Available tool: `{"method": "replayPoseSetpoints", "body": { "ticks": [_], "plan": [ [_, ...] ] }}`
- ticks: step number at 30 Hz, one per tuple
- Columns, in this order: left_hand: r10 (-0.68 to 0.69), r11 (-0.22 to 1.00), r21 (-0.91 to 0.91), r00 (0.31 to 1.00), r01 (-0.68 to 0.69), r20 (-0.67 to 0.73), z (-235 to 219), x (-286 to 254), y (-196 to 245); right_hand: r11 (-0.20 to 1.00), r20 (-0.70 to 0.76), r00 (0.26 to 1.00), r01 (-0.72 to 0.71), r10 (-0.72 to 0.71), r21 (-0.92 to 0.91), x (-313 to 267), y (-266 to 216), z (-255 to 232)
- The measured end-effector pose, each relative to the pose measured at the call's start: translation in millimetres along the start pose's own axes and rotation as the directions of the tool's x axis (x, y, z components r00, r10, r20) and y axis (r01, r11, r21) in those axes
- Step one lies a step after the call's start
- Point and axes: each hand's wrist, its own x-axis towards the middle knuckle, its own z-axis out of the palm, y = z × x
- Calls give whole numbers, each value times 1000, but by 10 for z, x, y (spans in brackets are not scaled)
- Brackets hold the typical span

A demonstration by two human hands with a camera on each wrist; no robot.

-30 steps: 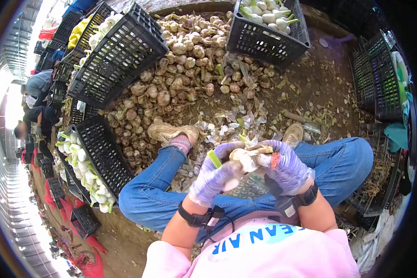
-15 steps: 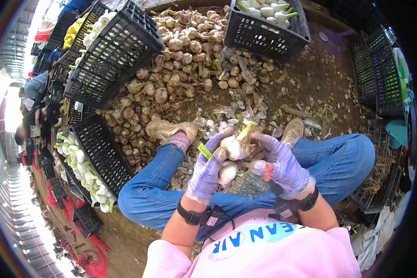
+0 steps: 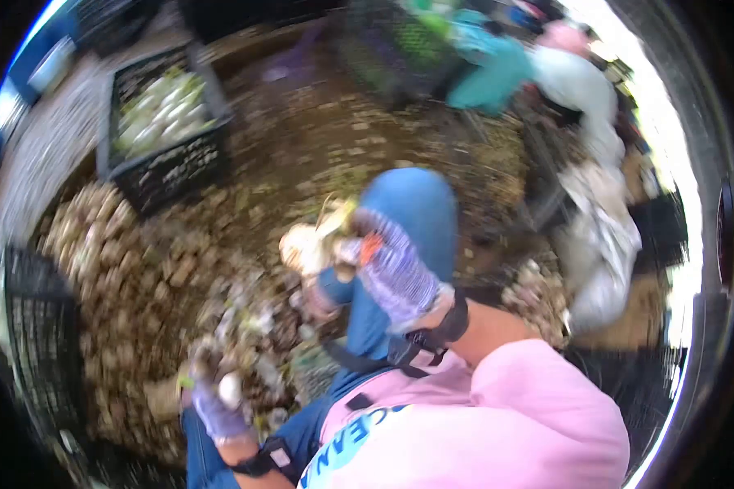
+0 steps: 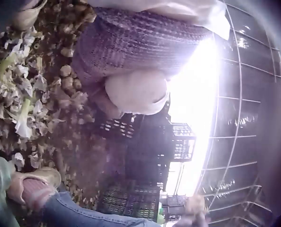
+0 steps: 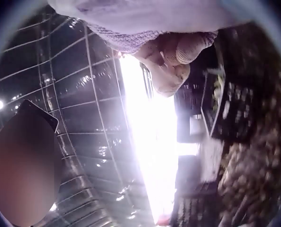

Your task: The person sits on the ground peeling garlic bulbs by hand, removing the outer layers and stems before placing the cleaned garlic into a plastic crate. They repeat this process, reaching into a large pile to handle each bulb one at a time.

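Observation:
My left hand [image 3: 220, 411], in a purple knit glove, is low at the left of the head view and holds a smooth white garlic bulb [image 3: 231, 389]. A bit of green shows on the hand's far side. In the left wrist view this pale bulb [image 4: 136, 91] bulges out below the glove. My right hand [image 3: 398, 273], gloved alike with an orange patch, grips another garlic bulb [image 3: 303, 248] by its stem end, in front of the raised knee. Loose dry leaf trails from it. The right wrist view shows its bulb [image 5: 170, 79] at the fingertips.
A black crate [image 3: 171, 163] of white garlic stands at the far left, beside a heap of unpeeled garlic [image 3: 106, 236]. Peeled skins [image 3: 253, 318] litter the ground between the legs. White sacks [image 3: 599, 236] and a teal cloth [image 3: 489, 69] lie to the right.
The head view has swung to the right and blurred. My hands, together on one bulb before, are now far apart; the right hand has carried that bulb away while the left keeps the white one.

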Motion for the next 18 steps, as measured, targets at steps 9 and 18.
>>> {"method": "replayPoseSetpoints", "body": {
  "ticks": [9,18],
  "plan": [
    [-185,980,62,981,188,-57,-114,522,-358,930,-853,376,85,-361,-356,-1528,-609,-2373],
    [-541,797,-381,835,469,-103,-38,396,-186,998,-805,591,-33,61,51,-1849,-753,-2859]
  ]
}}
